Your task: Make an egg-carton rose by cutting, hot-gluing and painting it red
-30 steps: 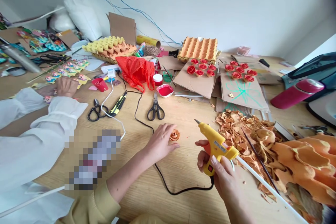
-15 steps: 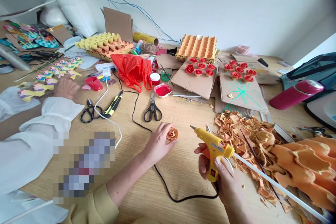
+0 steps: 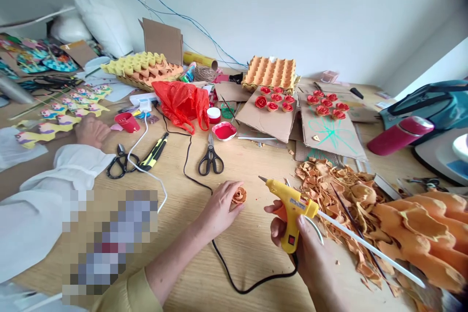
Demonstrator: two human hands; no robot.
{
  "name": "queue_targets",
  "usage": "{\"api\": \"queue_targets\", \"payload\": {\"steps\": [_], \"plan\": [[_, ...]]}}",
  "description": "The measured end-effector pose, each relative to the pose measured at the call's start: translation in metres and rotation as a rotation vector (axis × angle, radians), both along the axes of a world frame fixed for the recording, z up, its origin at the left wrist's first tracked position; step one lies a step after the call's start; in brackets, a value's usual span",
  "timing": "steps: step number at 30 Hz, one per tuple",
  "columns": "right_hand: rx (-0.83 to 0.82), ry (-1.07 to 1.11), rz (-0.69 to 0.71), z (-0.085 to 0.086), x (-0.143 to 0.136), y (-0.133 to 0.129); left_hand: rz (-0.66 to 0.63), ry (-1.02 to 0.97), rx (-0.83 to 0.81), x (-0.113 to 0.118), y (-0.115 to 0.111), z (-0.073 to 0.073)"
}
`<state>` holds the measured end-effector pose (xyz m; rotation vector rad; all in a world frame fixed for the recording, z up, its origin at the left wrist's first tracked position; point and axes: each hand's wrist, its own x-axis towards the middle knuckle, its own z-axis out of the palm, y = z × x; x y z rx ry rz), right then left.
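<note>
Between the fingers of my left hand sits a small orange-brown rose with curled petals, close to the tabletop. My right hand is wrapped round the handle of a yellow glue gun. Its nozzle points up and left, a little to the right of the rose and apart from it. A long white glue stick juts from the gun's back. The gun's black cord loops across the table below my hands. Black-handled scissors lie just beyond my left hand.
Torn carton scraps and an orange egg tray lie right. Red roses stand on cardboard sheets behind. A dish of red paint, a red bag and a pink bottle stand around. At left rests another person's hand.
The view has shifted slightly, so most things sit a little lower and further left. My left hand still holds the rose and my right hand still grips the glue gun.
</note>
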<state>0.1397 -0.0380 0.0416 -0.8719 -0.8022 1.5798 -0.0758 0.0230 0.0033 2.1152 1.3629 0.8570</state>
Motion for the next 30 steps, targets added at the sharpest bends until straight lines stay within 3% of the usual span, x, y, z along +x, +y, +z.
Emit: {"api": "queue_targets", "payload": {"steps": [4, 8, 10, 13, 16, 20, 26, 30], "plan": [[-0.013, 0.105, 0.024, 0.000, -0.002, 0.004, 0.057, -0.006, 0.114, -0.002, -0.002, 0.007], [-0.037, 0.139, 0.004, 0.001, -0.003, 0.008, 0.104, -0.074, 0.172, 0.002, -0.015, 0.033], [-0.035, 0.130, -0.009, 0.001, -0.006, 0.009, 0.015, -0.189, 0.043, 0.010, -0.025, 0.048], [-0.013, 0.141, -0.014, 0.003, -0.016, 0.010, -0.161, -0.373, -0.363, 0.025, -0.041, 0.062], [0.005, 0.125, 0.009, 0.005, -0.028, 0.010, -0.280, -0.635, -0.602, 0.036, -0.052, 0.061], [-0.008, 0.114, 0.116, 0.005, -0.041, 0.010, -0.208, -0.737, -0.711, 0.035, -0.059, 0.053], [-0.060, 0.148, 0.259, 0.001, -0.061, 0.010, -0.063, -0.741, -0.719, 0.027, -0.065, 0.053], [-0.082, 0.162, 0.187, 0.006, -0.073, 0.013, -0.010, -0.773, -0.705, 0.021, -0.066, 0.058]]}}
